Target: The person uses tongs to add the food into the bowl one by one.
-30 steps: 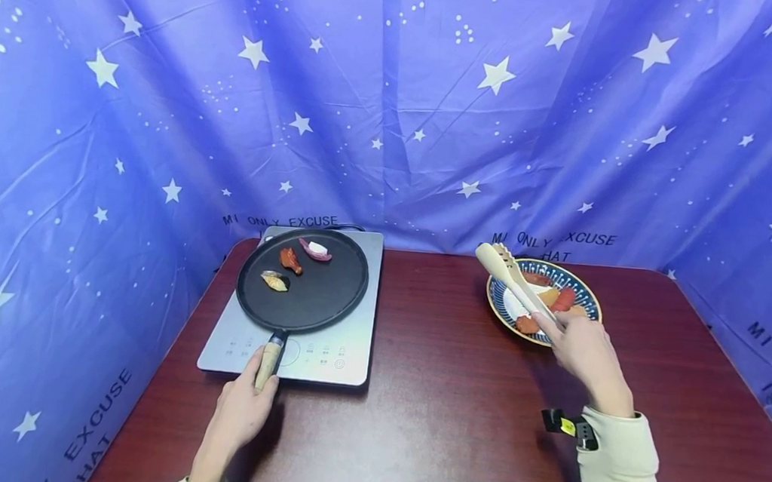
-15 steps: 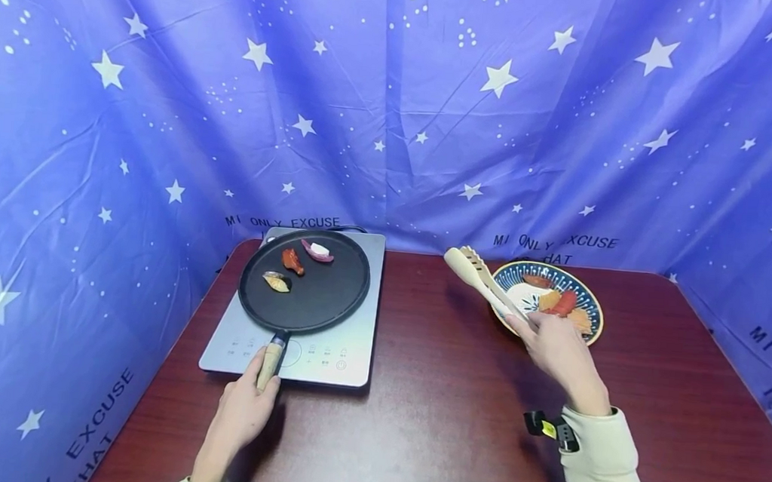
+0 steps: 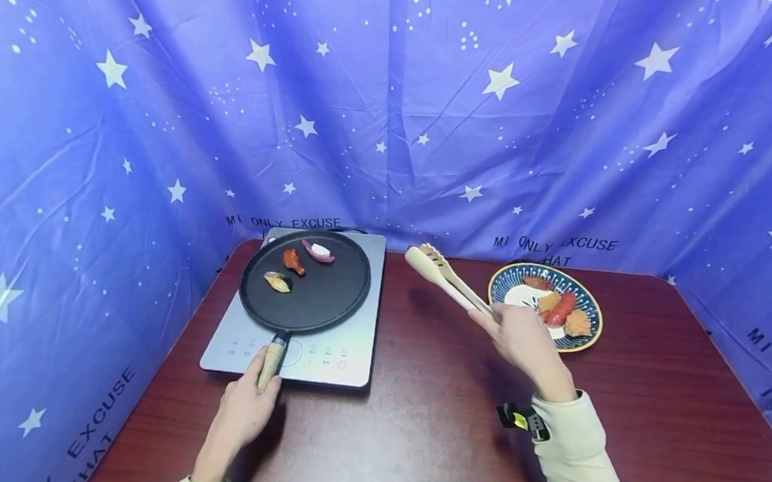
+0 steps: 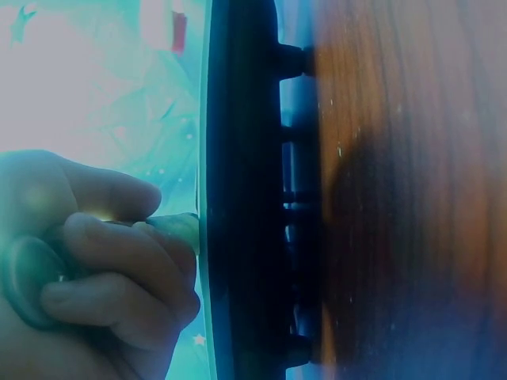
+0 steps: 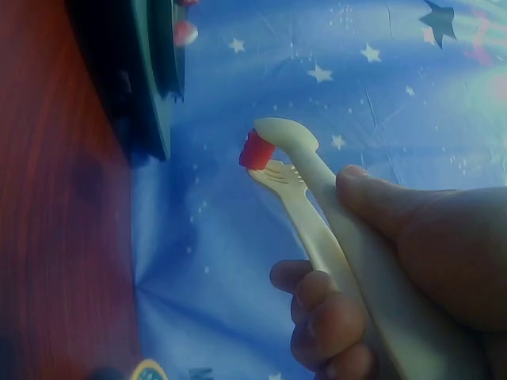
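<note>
My left hand point(image 3: 247, 405) grips the wooden handle point(image 3: 271, 364) of a flat black frying pan point(image 3: 313, 303), fingers curled round it. On the pan lie a small drumstick point(image 3: 293, 261), a purple-and-white onion piece point(image 3: 319, 251) and a yellowish, dark-edged morsel point(image 3: 277, 282). My right hand point(image 3: 530, 348) holds cream food tongs point(image 3: 447, 280) between pan and plate, tips pointing left. In the right wrist view a small red food piece point(image 5: 256, 150) is pinched between the tong tips; the head view hides it. The patterned plate point(image 3: 503, 284) bears a red sausage point(image 3: 561, 309) and a crumbed piece point(image 3: 578, 323).
The pan sits on a silver induction cooker point(image 3: 342, 370) at the table's left. A brown piece point(image 3: 538, 282) and a tan piece point(image 3: 547, 301) also lie on the plate. A blue star-printed curtain point(image 3: 395, 121) surrounds the dark red wooden table point(image 3: 428, 396).
My right hand has moved left with the tongs, away from over the plate. An orange-brown piece at the plate's near left is gone from there. My left hand keeps its grip.
</note>
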A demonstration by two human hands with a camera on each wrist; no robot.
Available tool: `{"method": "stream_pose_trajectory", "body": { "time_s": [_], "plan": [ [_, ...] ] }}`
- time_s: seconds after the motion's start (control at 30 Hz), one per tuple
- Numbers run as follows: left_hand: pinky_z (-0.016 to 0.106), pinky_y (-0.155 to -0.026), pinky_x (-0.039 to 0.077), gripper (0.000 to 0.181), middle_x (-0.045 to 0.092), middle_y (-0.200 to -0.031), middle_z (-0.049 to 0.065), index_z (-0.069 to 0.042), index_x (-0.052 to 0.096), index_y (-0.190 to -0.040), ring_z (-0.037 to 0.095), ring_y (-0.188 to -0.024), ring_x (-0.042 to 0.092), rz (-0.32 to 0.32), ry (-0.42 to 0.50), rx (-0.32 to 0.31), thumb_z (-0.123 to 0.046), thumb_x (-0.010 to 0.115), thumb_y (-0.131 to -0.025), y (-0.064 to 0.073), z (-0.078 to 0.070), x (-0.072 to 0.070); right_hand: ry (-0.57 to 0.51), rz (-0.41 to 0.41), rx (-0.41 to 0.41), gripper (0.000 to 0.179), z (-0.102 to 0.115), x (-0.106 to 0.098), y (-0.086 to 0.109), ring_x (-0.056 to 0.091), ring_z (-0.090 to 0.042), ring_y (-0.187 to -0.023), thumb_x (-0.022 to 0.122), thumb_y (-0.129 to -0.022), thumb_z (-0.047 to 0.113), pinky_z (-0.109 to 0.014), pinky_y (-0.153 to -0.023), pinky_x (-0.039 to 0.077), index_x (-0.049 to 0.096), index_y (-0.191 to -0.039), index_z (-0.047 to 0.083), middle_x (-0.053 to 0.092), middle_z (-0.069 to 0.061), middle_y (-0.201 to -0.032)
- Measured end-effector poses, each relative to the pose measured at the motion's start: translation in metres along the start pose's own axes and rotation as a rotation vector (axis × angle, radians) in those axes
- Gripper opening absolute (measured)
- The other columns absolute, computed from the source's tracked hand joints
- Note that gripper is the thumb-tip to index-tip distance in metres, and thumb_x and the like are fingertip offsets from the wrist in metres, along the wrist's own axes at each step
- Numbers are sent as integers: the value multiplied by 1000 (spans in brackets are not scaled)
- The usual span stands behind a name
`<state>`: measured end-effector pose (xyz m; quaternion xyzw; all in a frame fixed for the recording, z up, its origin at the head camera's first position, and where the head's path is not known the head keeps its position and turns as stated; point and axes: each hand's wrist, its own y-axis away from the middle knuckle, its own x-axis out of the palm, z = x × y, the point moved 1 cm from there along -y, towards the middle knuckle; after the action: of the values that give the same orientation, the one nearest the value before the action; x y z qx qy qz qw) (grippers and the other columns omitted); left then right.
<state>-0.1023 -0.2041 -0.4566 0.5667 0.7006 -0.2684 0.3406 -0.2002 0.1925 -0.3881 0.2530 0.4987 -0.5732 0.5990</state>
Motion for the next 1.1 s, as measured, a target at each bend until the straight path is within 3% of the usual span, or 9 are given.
{"method": "stream_pose_trajectory", "body": {
  "time_s": [0.3,0.6,1.1],
  "plan": [
    [50,-69,44,58,63,-104,27,-8,36,-145,29,-73,57,-6,6,6,-22,53,-92,1,0,1,-24,43,-9,39,21,11,-7,44,-20,-53,58,-91,43,-35,-50,33,51,-64,15,40,2,-53],
    [52,-72,44,57,62,-107,28,-7,37,-145,31,-77,58,-25,2,24,-22,53,-92,1,0,2,-3,32,-95,41,42,25,-16,40,-17,-47,59,-91,43,-34,-46,33,50,-62,16,38,4,-51],
    [52,-72,44,58,62,-107,29,-6,38,-144,33,-78,60,-36,-2,39,-23,54,-91,1,2,4,-16,130,-35,40,63,51,-28,46,-20,-49,58,-90,48,-35,-47,35,53,-64,17,42,3,-53]
  ]
}}
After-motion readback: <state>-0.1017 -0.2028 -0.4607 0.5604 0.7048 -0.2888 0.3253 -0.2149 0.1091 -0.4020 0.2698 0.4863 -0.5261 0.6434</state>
